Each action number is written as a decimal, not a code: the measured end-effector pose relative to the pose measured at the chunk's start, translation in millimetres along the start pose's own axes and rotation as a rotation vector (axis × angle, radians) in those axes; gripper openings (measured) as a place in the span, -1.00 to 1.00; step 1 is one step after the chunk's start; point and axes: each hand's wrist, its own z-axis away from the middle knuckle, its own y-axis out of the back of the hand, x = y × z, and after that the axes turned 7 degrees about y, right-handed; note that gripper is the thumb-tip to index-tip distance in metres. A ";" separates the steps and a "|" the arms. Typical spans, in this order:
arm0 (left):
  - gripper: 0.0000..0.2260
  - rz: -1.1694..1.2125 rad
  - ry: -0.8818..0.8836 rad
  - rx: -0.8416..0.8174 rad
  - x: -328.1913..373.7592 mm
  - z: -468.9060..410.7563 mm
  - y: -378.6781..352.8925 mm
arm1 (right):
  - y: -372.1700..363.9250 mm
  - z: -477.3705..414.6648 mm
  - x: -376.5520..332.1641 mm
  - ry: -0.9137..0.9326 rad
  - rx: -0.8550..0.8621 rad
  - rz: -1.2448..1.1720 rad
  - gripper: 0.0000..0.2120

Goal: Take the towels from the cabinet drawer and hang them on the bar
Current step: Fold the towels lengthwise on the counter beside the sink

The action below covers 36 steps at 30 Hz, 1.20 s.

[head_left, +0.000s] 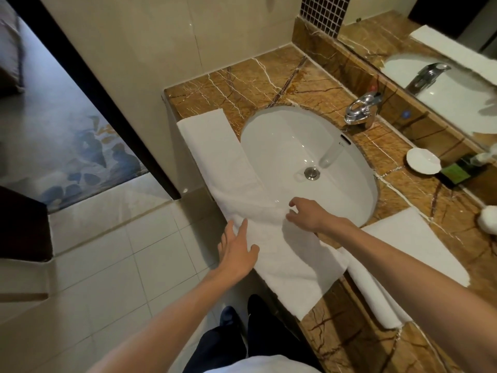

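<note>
Across the marble table (242, 82), skirting the white sink (282, 141), a long towel (293, 265) lies along the front edge, with a second towel (408, 238) to its right. The left hand (238, 251) lies flat and open on it. The right hand (304, 215) curls at a fold, its grip unclear. It would be best to gather both ends evenly before lifting.

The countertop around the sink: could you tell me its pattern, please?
Brown marble countertop with pale veins; head view.
</note>
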 end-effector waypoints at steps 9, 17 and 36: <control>-0.44 -0.485 -0.143 0.036 17.3 -61.9 38.2 | -7.0 -47.8 -28.2 0.326 -0.076 0.274 -0.53; -0.42 -0.732 -0.121 -0.045 26.4 -106.9 41.9 | -24.1 -88.2 -32.3 0.444 -0.116 0.535 -0.40; -0.44 -0.702 -0.068 0.067 25.6 -165.4 80.6 | -27.9 -105.7 -31.0 0.551 0.000 0.514 -0.42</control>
